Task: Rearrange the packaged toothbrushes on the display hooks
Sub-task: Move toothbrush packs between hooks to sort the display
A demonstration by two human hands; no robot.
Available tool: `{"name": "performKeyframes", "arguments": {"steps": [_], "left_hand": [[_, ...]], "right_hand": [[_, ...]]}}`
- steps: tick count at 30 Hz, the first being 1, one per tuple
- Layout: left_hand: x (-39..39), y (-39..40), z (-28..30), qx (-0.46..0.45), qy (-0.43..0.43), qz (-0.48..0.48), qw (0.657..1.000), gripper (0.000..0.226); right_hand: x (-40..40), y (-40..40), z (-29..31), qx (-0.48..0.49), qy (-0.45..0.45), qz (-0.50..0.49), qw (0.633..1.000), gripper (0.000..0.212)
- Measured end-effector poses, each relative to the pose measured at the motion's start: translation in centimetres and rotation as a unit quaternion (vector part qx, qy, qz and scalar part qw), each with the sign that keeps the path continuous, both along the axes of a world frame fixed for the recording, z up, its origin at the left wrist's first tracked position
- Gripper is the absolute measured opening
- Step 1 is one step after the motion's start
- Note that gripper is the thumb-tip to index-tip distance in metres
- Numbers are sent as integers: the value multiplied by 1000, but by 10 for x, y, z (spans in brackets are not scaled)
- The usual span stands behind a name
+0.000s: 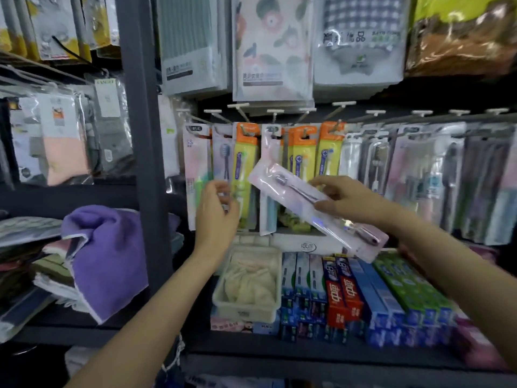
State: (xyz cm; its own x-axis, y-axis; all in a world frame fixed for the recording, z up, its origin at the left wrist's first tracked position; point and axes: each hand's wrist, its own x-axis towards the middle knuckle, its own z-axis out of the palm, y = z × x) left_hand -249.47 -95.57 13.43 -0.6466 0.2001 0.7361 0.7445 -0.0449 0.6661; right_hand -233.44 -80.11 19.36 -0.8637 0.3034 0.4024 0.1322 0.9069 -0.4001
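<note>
A row of packaged toothbrushes hangs from white display hooks (pixel 237 105) across the middle of the rack. My right hand (pixel 344 198) pinches a pale pink toothbrush pack (pixel 291 191), which lies tilted, its top up left and its bottom down right, off any hook. My left hand (pixel 218 211) is raised in front of the hanging purple toothbrush pack (pixel 222 155) and the yellow-and-orange pack (pixel 244 163); its fingers are curled around the lower part of a hanging pack. More yellow-and-orange packs (pixel 328 152) hang to the right.
Toothpaste boxes (pixel 344 292) lie in rows on the shelf below, beside a white basket (pixel 246 309) holding cloth. A dark upright post (pixel 145 163) divides the rack. Folded towels, one purple (pixel 109 253), are stacked at left. Bagged towels (pixel 271 46) hang above.
</note>
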Motion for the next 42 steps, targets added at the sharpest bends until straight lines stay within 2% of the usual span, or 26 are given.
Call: {"name": "performKeyframes", "arguments": {"steps": [3, 5, 8, 13, 15, 17, 20, 24, 26, 30, 34, 42], "left_hand": [[38, 38, 6, -16, 6, -34, 999, 20], [71, 69, 10, -36, 15, -54, 998, 22], [128, 122, 14, -43, 28, -87, 995, 26], [221, 218, 4, -92, 77, -127, 985, 31], [251, 251, 0, -123, 99, -145, 977, 34], [273, 278, 0, -155, 114, -147, 970, 36], [290, 310, 0, -221, 124, -147, 956, 42], [297, 338, -4, -295, 105, -140, 939, 46], [297, 347, -5, -323, 82, -136, 933, 47], [299, 359, -1, -338, 67, -135, 929, 51], [301, 367, 6, -329, 79, -120, 933, 48], [302, 367, 8, -298, 110, -102, 943, 41]], "right_hand": [[65, 42, -8, -50, 56, -33, 997, 31], [105, 71, -14, -95, 126, -44, 987, 25], [163, 116, -19, -193, 230, -85, 950, 17], [253, 199, -51, -283, 316, -184, 887, 18], [279, 232, -64, -299, 309, -224, 875, 11], [297, 265, -71, -305, 268, -244, 881, 7], [310, 299, -70, -307, 228, -248, 890, 20], [301, 320, -56, -244, 208, -261, 911, 28], [291, 327, -44, -200, 186, -266, 925, 16], [270, 340, -18, -153, 176, -273, 933, 10], [259, 354, -9, -205, 218, -281, 912, 19], [245, 366, -4, -271, 248, -263, 892, 31]]}}
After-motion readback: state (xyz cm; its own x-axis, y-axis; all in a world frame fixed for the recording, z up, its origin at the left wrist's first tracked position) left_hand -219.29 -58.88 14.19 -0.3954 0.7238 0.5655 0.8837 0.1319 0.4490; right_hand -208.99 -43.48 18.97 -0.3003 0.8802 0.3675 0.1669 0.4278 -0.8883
